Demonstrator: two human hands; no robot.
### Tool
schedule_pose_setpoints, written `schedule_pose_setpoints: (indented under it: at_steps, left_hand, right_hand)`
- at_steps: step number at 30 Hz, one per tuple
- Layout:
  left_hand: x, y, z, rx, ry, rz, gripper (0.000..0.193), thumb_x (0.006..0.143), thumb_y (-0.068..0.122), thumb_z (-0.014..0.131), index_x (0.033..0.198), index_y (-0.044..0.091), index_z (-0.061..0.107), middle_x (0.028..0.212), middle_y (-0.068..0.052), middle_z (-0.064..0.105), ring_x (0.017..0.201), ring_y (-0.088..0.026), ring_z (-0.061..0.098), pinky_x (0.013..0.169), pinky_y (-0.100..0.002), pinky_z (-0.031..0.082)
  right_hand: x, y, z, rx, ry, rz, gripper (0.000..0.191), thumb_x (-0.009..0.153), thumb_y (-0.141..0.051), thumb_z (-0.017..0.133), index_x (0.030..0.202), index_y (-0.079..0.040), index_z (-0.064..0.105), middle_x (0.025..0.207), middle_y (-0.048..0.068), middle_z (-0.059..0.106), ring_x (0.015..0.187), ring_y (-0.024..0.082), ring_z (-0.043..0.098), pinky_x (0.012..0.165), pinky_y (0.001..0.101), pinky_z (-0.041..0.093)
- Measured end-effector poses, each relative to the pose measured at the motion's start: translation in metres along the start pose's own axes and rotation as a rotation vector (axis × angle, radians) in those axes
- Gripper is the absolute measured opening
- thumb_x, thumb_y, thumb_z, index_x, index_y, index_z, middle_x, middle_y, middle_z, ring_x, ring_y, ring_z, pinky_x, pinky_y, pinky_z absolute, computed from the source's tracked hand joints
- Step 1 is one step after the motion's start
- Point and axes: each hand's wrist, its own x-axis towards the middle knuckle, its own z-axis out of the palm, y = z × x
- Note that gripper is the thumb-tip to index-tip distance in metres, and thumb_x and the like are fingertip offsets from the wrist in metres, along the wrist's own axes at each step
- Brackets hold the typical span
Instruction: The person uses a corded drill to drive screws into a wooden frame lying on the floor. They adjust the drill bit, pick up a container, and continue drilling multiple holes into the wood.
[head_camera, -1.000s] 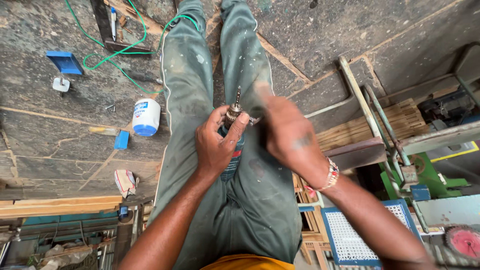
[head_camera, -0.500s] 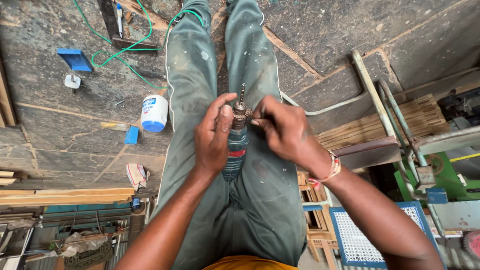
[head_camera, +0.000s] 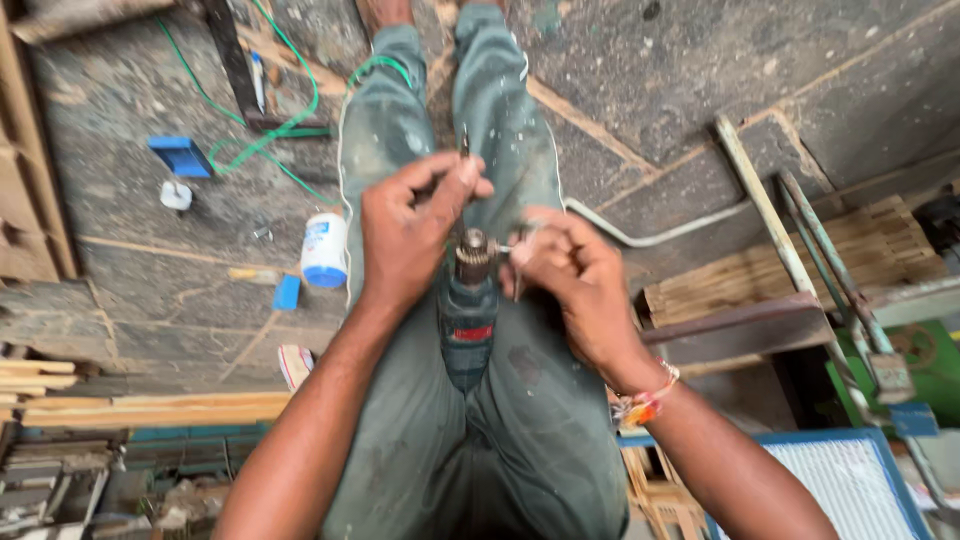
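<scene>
A drill (head_camera: 468, 325) stands upright between the person's thighs, its dark green body wedged against the trousers (head_camera: 520, 400), chuck (head_camera: 473, 247) pointing up at the camera. The right hand (head_camera: 575, 285) is closed beside the chuck, its fingers pressed together on a small metal key-like piece that meets the chuck's side; blur hides exactly what it is. The left hand (head_camera: 410, 230) sits above and left of the chuck, thumb and fingertips pinching a thin bit (head_camera: 465, 140) that sticks up from the fingers.

Half a second ago the left hand was wrapped around the drill's neck with the bit standing in the chuck; now it has lifted off the drill and holds the bit clear of the chuck. The right hand has stayed at the chuck's side. The view has also shifted closer to the hands.

A beaded band (head_camera: 645, 400) circles the right wrist. On the floor (head_camera: 150, 260) left of the legs lies a small white bottle (head_camera: 324, 248) with a blue cap end and a blue-and-white label. Just below it is a small blue block (head_camera: 287, 292), and nearer still a red-and-white wrapper (head_camera: 294, 365). Farther out sit a flat blue box (head_camera: 180, 156) and a green cord (head_camera: 260, 140) looping toward the feet.
</scene>
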Motion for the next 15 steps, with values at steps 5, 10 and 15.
schedule_pose_setpoints:
  at_steps: [5,10,15]
  left_hand:
    - [0.067,0.006,-0.003,-0.088,-0.001,0.102,0.029,0.098,0.017,0.071,0.120,0.000,0.065,0.089,-0.007,0.076,0.081,-0.008,0.072,0.075,-0.024,0.059]
    - [0.093,-0.020,-0.016,-0.039,-0.020,0.104,0.027,0.099,0.012,0.068,0.123,0.001,0.066,0.092,-0.005,0.078,0.082,-0.008,0.073,0.078,-0.025,0.061]
    - [0.207,-0.042,-0.032,0.473,0.232,0.449,0.020,0.088,0.007,0.080,0.105,0.001,0.071,0.085,-0.010,0.075,0.076,-0.018,0.072,0.072,-0.034,0.058]
  right_hand:
    - [0.021,-0.002,-0.009,-0.093,-0.064,0.108,0.033,0.092,0.004,0.072,0.124,0.005,0.064,0.090,0.009,0.073,0.079,0.018,0.072,0.070,0.0313,0.058]
    - [0.004,-0.010,-0.010,-0.907,-0.023,-0.606,0.028,0.089,0.005,0.073,0.116,0.000,0.070,0.098,0.007,0.074,0.084,0.015,0.070,0.072,0.0293,0.055]
    - [0.030,-0.026,-0.031,-0.201,-0.041,-0.064,0.017,0.081,0.012,0.077,0.094,0.003,0.070,0.094,0.008,0.070,0.081,0.014,0.057,0.074,0.0293,0.045]
